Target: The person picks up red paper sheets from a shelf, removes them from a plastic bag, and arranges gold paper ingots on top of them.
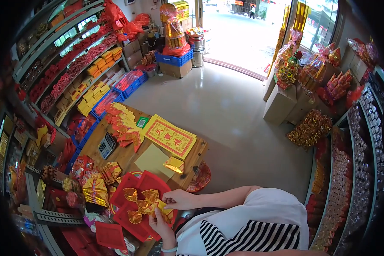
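My left hand [159,222], with a pale bracelet at the wrist, pinches a folded yellow-gold paper [158,206] from below. My right hand [177,199] is closed at the upper edge of the same paper. Both hands are over red trays [123,212], where several folded gold paper pieces [135,217] lie. A single gold piece [174,165] rests on the wooden table, at the edge of a plain yellow sheet [151,160]. Beyond it lies a stack of yellow sheets with red print [170,136].
A calculator [106,146], a green code card [142,122] and fanned red-yellow papers [126,123] lie on the wooden table [195,158]. Packed shelves [79,81] line the left, more shelves [350,170] the right. Cardboard boxes [279,104] stand by the doorway. A person [252,12] is outside.
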